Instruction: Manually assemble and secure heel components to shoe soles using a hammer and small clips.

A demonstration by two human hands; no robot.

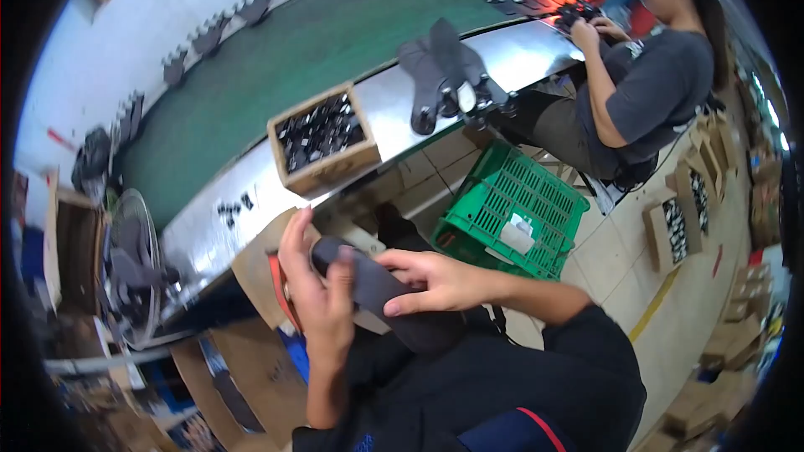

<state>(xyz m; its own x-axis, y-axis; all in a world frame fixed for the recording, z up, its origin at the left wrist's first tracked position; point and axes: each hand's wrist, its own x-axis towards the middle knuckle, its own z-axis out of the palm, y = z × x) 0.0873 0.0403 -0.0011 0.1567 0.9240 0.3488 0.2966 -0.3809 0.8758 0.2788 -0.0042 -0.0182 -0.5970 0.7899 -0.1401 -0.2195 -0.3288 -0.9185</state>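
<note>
A dark grey shoe sole (pixel 389 295) is held slantwise in front of my body, between both hands. My right hand (pixel 431 279) grips its middle, thumb pressed on the upper face and the fingers partly hidden beneath. Around the narrower end is my left hand (pixel 316 297), its thumb against the sole and its fingers stretching upward along the far side. On the metal bench edge beyond stands a cardboard box (pixel 335 169) full of small black shiny parts. Several loose black parts (pixel 236 209) lie to its left.
More dark soles (pixel 444 71) are piled on the bench beside a green conveyor belt (pixel 352 38). A green plastic crate (pixel 523 209) sits on the floor at right, near a seated co-worker (pixel 662 84) handling dark pieces. Left of me are a fan (pixel 134 259) and an open carton (pixel 243 377).
</note>
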